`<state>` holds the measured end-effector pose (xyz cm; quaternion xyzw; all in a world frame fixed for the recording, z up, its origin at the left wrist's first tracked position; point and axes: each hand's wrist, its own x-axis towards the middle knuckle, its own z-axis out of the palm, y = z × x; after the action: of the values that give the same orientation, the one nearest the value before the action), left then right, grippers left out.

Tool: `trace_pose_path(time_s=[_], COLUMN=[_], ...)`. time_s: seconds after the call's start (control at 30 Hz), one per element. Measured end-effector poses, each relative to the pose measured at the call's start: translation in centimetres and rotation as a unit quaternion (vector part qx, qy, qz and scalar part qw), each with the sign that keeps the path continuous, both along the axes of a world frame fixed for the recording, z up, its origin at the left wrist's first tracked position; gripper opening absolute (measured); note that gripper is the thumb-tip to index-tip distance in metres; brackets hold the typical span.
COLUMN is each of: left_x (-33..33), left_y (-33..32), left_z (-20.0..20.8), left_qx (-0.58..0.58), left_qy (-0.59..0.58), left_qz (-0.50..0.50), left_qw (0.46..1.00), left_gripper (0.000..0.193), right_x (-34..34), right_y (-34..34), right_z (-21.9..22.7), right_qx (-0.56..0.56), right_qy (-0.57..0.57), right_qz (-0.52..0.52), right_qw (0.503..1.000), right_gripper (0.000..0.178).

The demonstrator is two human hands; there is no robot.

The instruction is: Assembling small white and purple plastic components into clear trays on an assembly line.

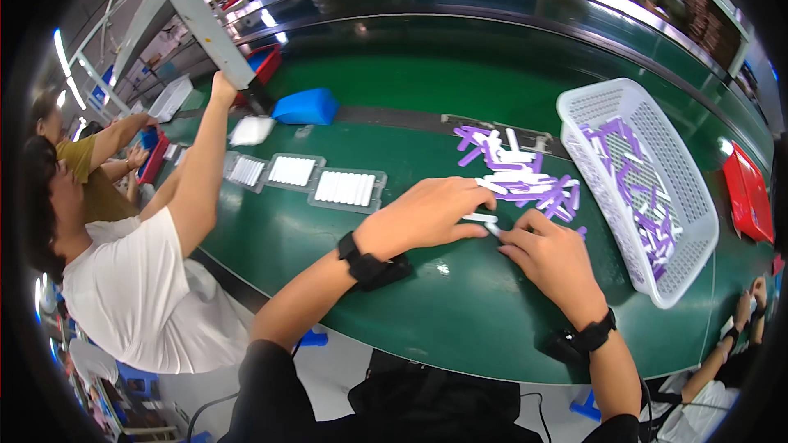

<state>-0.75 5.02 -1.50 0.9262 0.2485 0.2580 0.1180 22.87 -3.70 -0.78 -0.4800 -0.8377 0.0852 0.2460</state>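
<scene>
Frame ctr, I see right hand (552,253) pinching 1 short white plastic-looking tube (492,229); left hand (431,212), fingers part-spread, grip unclear. Prob. light, stiff, slick; hold mid-length.

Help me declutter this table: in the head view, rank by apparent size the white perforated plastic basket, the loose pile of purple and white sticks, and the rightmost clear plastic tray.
1. White perforated plastic basket
2. Loose pile of purple and white sticks
3. Rightmost clear plastic tray
</scene>
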Motion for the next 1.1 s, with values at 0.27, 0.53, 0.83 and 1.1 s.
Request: trace_pose_path(time_s=[0.27,0.53,0.83,1.1], left_x=[0.1,0.4,0.5,1.8], left_y=[0.7,1.0,0.8,-4.7], left_z=[-1.2,-2.7,-2.5,-0.1], left_qx=[-0.171,-0.117,-0.126,-0.04], left_qy=[0.014,-0.059,-0.04,0.035], left_qz=[0.006,0.028,0.061,0.075], left_qw=[0.985,0.991,0.989,0.996], left_gripper=[0.032,0.019,0.024,0.038], right_x=[-0.2,-0.2,0.1,0.6], right_y=[-0.8,-0.2,-0.1,-0.3], right_z=[0.7,0.3,-0.8,-1.9], right_qx=[0.019,0.033,0.052,-0.01], right_qy=[-0.016,-0.011,-0.01,0.094], right_qz=[-0.096,-0.084,-0.08,-0.085], right_qw=[0.995,0.996,0.995,0.992], right_gripper=[0.013,0.009,0.007,0.006])
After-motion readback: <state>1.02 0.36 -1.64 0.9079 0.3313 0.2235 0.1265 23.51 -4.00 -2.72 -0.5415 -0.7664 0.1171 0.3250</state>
